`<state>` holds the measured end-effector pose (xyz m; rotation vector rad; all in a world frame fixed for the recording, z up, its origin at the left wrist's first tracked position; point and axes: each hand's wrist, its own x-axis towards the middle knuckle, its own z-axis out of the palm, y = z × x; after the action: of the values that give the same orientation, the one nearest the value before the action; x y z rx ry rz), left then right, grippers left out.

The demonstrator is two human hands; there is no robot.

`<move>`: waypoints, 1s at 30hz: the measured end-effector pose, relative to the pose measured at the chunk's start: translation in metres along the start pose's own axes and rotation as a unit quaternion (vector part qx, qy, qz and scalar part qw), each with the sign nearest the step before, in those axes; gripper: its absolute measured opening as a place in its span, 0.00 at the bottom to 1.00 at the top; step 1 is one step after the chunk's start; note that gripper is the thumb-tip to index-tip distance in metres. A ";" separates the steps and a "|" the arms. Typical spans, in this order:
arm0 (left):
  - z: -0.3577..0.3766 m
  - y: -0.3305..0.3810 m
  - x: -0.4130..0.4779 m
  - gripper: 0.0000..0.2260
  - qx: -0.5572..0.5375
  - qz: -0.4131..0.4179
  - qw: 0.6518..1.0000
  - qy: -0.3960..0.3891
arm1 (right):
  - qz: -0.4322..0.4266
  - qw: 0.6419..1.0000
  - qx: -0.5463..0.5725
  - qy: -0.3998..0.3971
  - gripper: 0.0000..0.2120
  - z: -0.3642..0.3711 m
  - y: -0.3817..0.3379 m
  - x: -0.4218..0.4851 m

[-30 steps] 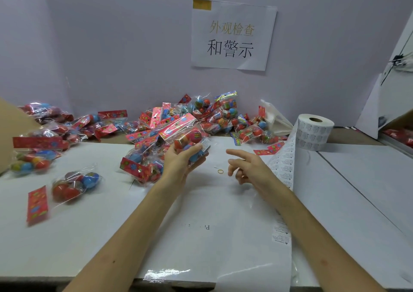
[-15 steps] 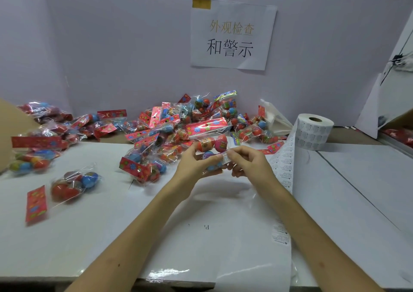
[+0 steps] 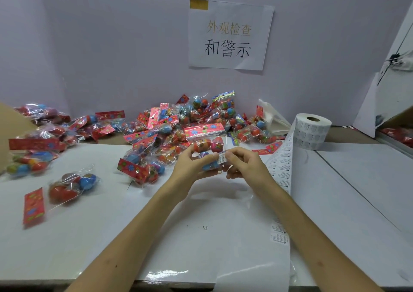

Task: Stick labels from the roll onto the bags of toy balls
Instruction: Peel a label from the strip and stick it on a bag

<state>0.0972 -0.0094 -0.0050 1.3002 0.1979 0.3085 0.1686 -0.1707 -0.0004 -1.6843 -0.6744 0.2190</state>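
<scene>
Above the middle of the table, my left hand grips a clear bag of toy balls with a red header card, cupping its lower end. A small white label lies on the bag's lower right part, and my right hand pinches the bag there with its fingers on the label. The label roll stands upright at the right rear. Its printed strip trails toward me along my right forearm and over the table's front edge.
A heap of bagged balls fills the back middle of the white table. More bags lie at the left, one bag apart at the front left. A paper sign hangs on the wall. A cardboard edge stands far left.
My right hand, empty and open over the table a second ago, came to the bag and now pinches it at the label. My left hand brought the bag toward the centre.
</scene>
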 end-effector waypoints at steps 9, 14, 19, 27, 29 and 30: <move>0.003 -0.004 0.001 0.30 0.024 0.005 1.000 -0.017 | -0.003 1.000 0.000 0.011 0.08 0.000 0.001 0.000; 0.001 -0.005 0.002 0.30 0.005 -0.001 1.000 -0.023 | -0.004 1.000 0.006 0.015 0.08 -0.001 0.001 0.000; 0.001 -0.003 0.002 0.27 -0.004 0.005 0.999 -0.037 | -0.008 1.000 -0.011 0.015 0.08 0.000 0.001 -0.001; -0.004 -0.003 0.002 0.26 -0.027 0.003 0.998 -0.062 | -0.018 1.000 0.025 -0.006 0.07 0.000 -0.002 -0.001; -0.004 -0.003 0.002 0.26 -0.028 0.000 0.998 -0.060 | -0.019 0.999 0.032 -0.009 0.07 0.000 -0.002 -0.001; -0.004 -0.003 0.002 0.27 -0.025 -0.002 0.998 -0.063 | -0.020 0.999 0.031 -0.009 0.08 0.001 -0.002 -0.002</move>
<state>0.0979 -0.0062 -0.0090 1.2644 0.0855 0.2272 0.1664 -0.1709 0.0008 -1.6096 -0.7072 0.2243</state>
